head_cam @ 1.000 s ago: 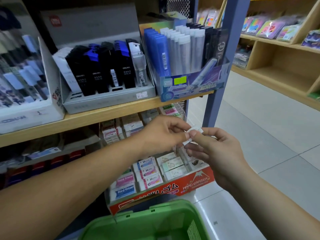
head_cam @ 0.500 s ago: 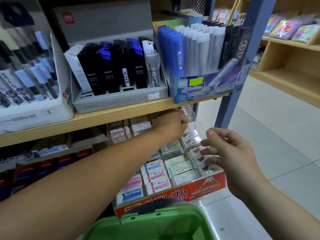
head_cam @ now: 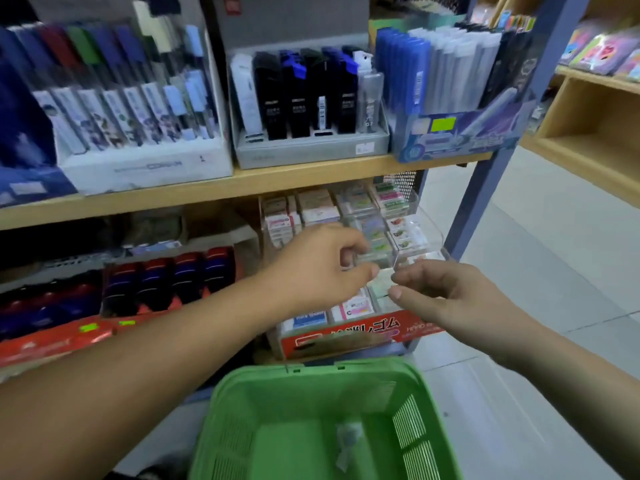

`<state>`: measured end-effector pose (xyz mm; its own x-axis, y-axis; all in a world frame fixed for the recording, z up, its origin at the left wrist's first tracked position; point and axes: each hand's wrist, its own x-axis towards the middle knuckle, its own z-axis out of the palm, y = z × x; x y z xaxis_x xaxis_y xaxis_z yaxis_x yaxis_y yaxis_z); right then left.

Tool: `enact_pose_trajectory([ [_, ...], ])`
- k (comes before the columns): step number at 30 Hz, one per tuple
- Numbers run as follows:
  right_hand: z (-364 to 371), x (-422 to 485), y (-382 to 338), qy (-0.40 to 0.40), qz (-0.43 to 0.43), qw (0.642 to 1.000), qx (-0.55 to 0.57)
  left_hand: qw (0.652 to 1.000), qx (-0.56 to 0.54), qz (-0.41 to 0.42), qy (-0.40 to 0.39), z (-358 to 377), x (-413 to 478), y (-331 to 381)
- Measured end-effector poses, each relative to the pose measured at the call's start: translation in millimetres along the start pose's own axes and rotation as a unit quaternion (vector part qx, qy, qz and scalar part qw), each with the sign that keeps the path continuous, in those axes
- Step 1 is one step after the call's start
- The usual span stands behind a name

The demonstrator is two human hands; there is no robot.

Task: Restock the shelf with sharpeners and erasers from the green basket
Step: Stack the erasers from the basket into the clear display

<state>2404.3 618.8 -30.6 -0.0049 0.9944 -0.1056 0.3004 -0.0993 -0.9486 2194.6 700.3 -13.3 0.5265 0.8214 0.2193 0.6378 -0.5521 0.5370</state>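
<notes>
A clear tiered display (head_cam: 420, 237) with a red "Hard Eraser" front strip (head_cam: 363, 332) sits on the lower shelf, filled with several wrapped erasers. My left hand (head_cam: 322, 268) and my right hand (head_cam: 446, 296) meet in front of it, fingertips together on a small pale eraser (head_cam: 381, 281). The picture is blurred, but both hands seem to pinch it. The green basket (head_cam: 273, 374) is directly below my hands. A small pale item (head_cam: 348, 434) lies on its floor.
The wooden upper shelf (head_cam: 242, 183) carries boxes of pens and lead refills just above the display. Dark red and blue items (head_cam: 166, 278) stand to the display's left. A blue steel post (head_cam: 485, 188) marks the shelf's right end, with tiled floor beyond it.
My left hand reached into the upper rows of the display, then drew back down to meet my right hand. The view shifted left and down, so more of the basket shows.
</notes>
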Motion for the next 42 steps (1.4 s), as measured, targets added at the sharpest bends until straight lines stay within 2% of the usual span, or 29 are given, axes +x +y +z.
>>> enact_pose_trajectory([
  [4,13,-32,6,-0.055,-0.039,0.987,-0.146,0.994,-0.102,-0.026,0.019,14,-77,-6],
  [6,23,-46,15,-0.067,-0.056,0.977,-0.192,0.992,-0.122,-0.034,-0.010,30,-111,-11],
  [8,36,-58,33,-0.086,-0.048,0.963,-0.252,0.991,-0.095,-0.052,-0.077,52,-138,-23],
  [10,52,-67,57,-0.154,-0.003,0.929,-0.336,0.982,-0.056,-0.084,-0.159,76,-156,-42],
  [13,81,-70,99,-0.284,0.080,0.851,-0.435,0.953,-0.035,-0.152,-0.261,119,-182,-76],
  [17,115,-67,165,-0.334,0.166,0.796,-0.476,0.918,-0.073,-0.255,-0.295,178,-221,-112],
  [19,128,-63,193,-0.342,0.178,0.779,-0.495,0.902,-0.082,-0.298,-0.301,203,-239,-123],
  [21,139,-54,215,-0.329,0.154,0.782,-0.506,0.892,-0.098,-0.321,-0.302,221,-252,-128],
  [26,169,-15,261,-0.281,0.129,0.832,-0.461,0.875,-0.140,-0.362,-0.290,244,-261,-133],
  [33,189,-7,312,-0.277,0.041,0.785,-0.553,0.831,-0.141,-0.422,-0.334,246,-279,-153],
  [35,188,-18,317,-0.276,0.035,0.787,-0.550,0.829,-0.132,-0.426,-0.337,246,-279,-159],
  [39,192,-26,319,-0.251,0.058,0.829,-0.496,0.827,-0.097,-0.416,-0.365,241,-287,-167],
  [42,193,-23,313,-0.233,0.121,0.866,-0.426,0.863,0.032,-0.334,-0.377,239,-283,-166],
])
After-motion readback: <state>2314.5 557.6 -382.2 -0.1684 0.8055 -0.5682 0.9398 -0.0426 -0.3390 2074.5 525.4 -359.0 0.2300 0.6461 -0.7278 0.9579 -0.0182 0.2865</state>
